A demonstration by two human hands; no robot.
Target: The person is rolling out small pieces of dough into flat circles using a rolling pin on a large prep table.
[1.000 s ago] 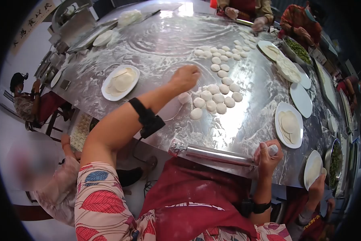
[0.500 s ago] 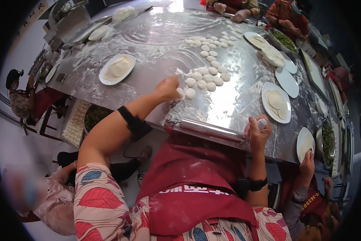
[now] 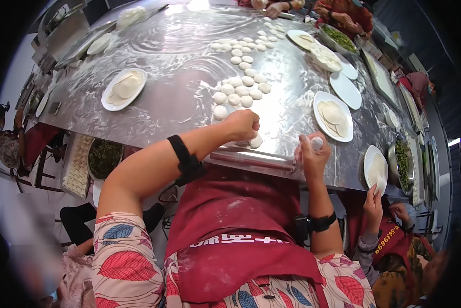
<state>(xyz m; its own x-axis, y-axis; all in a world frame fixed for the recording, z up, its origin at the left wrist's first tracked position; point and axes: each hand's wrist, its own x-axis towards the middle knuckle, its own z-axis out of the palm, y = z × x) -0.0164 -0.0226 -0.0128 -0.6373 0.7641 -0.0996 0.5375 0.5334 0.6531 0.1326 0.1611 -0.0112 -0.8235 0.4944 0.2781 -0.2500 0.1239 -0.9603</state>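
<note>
1. Dough piece (image 3: 255,141) on the counter (image 3: 169,102), at your left hand (image 3: 245,126); fingers curled, grip can't be told.
2. Rolling pin (image 3: 253,158) along the near edge, your right hand (image 3: 313,149) closed round its handle.

The left arm (image 3: 156,167) was bent at the elbow (image 3: 121,180), its forearm slanting up and inward across the front of the body. The left hand (image 3: 242,125) was turned knuckles up, its fingers curled inward and downward, the fingertips partly hidden. The right arm (image 3: 321,218) rose more steeply beside the torso. The right hand (image 3: 314,154) was closed in a grip, its thumb (image 3: 305,142) pointing upward.
</note>
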